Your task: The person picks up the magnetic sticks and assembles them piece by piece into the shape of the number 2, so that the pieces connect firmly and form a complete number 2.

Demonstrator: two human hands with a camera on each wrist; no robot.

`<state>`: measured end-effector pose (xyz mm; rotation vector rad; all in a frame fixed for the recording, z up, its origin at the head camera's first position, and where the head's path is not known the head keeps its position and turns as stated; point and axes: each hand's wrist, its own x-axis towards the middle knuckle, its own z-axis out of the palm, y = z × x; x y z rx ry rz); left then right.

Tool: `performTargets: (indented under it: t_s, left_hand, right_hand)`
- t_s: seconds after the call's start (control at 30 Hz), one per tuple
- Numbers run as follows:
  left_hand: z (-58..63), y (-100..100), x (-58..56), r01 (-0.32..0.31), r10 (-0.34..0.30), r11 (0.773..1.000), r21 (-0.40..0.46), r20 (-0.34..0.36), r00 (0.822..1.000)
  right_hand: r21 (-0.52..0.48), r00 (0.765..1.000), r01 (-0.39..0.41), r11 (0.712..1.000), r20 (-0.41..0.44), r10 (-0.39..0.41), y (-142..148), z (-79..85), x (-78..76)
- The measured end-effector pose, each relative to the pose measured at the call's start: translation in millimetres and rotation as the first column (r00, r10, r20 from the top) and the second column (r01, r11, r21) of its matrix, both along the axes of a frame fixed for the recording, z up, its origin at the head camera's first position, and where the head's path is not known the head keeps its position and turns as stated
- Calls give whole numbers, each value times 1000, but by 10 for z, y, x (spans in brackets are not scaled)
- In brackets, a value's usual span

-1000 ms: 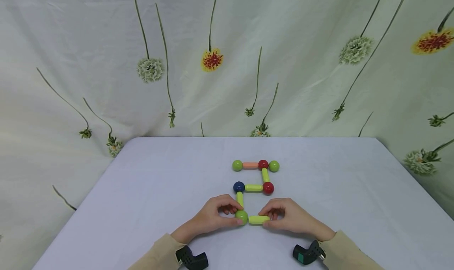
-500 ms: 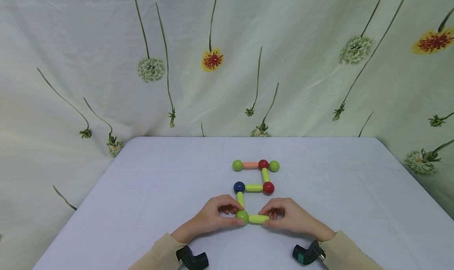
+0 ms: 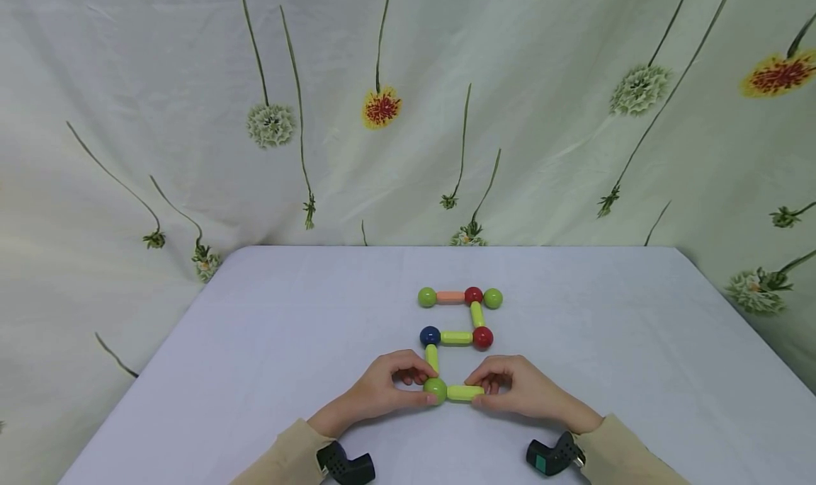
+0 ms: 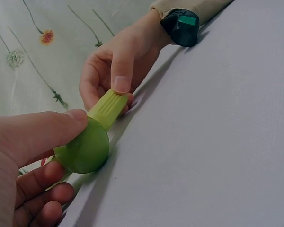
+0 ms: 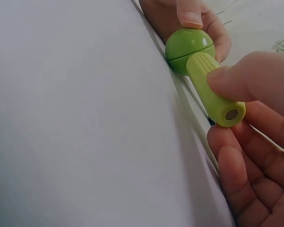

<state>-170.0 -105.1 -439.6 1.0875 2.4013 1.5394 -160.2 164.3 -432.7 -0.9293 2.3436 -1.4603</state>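
My left hand pinches a green ball between thumb and fingers at the near end of a chain of balls and rods. My right hand grips a yellow-green magnetic rod by its right part. The rod's left end meets the ball; a round grey metal disc shows in its free end in the right wrist view. From the ball another yellow-green rod runs back to a dark blue ball. A further yellow-green rod links that to a red ball.
Beyond, a short yellow-green rod leads to a second red ball. An orange rod and green ball extend left of it, another green ball sits right. A white cloth covers the table; a flowered curtain hangs behind.
A small gap between the green ball and the rod in my right hand has closed, and the two now meet. Both hands have stayed nearly still.
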Motion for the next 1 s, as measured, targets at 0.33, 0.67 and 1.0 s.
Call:
performTargets:
  t_s: [0.33,0.67,1.0]
  left_hand:
    - [-21,1,-10,-11,11,1000,-7,31,999]
    - [-42,12,-29,-46,46,999,9,43,998]
    - [-26,12,-27,-91,91,996,8,40,995]
  right_hand:
    - [28,999,30,999,-43,-28,-1,-19,2]
    - [30,995,85,996,-53,-83,21,-18,-25]
    - [-10,972,228,974,-58,-228,21,-28,-53]
